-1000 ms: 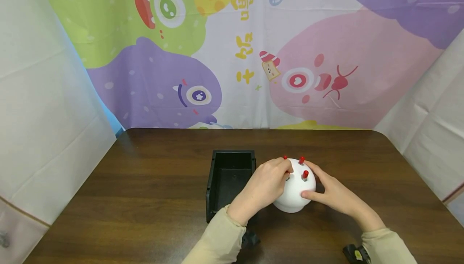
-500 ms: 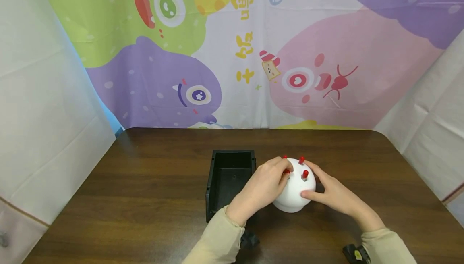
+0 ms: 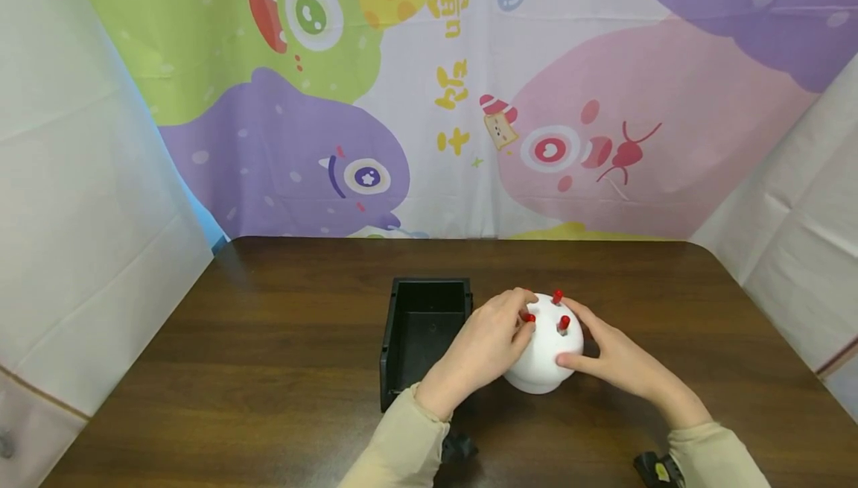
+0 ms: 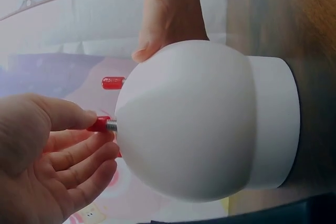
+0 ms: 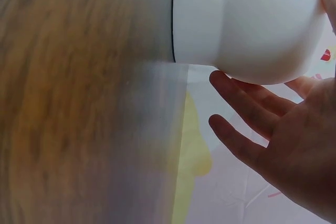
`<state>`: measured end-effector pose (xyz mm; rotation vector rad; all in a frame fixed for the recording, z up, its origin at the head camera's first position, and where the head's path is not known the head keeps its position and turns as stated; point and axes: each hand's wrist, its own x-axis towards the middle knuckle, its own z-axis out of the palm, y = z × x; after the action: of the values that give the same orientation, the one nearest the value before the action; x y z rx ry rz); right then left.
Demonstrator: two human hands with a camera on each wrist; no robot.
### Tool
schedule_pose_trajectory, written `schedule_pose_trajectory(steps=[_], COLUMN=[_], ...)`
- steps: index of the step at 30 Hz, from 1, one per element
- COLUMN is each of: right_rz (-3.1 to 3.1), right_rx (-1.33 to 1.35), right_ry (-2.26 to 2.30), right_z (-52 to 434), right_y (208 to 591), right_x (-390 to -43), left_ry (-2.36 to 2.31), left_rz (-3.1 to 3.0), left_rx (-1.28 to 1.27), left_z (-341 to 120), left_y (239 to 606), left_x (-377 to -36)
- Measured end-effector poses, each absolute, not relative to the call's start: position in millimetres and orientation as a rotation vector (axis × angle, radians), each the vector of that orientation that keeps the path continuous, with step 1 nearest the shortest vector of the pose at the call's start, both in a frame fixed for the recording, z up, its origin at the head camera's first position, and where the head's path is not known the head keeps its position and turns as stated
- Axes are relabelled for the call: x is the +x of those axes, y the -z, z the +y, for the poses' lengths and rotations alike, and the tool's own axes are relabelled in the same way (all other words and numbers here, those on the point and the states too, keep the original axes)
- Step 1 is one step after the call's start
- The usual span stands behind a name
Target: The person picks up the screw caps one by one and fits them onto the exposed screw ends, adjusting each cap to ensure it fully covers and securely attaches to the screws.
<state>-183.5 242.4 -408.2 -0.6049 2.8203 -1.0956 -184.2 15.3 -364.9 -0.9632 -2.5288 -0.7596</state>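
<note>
Dome [image 3: 544, 354] steadied by flat right hand [image 3: 613, 361]; red-capped pin [image 4: 100, 124] pinched by left hand [image 3: 492, 343]; best pulled straight outward, avoiding sideways bending.

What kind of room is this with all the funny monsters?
Probably a small tabletop booth for recording: a wooden table walled by a cartoon monster cloth and plain white sheets, with only a white dome and a black box.
</note>
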Motion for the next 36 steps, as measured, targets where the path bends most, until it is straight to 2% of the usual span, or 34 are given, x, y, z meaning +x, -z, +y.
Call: schedule_pose_trajectory(steps=[20,36], right_rz=[2.879,2.889], right_rx=[-0.596,-0.611], right_ry=[0.987,0.987], right_z=[245.2,255.0], right_y=[399.3,399.2], right_x=[-183.4,-174.3], left_ry=[0.860,0.734], left_rz=[-2.646,-2.673], left_rx=[-0.854,-0.727], left_z=[-2.7,-50.1], left_y=[360.4,359.7], left_x=[-186.5,-183.1])
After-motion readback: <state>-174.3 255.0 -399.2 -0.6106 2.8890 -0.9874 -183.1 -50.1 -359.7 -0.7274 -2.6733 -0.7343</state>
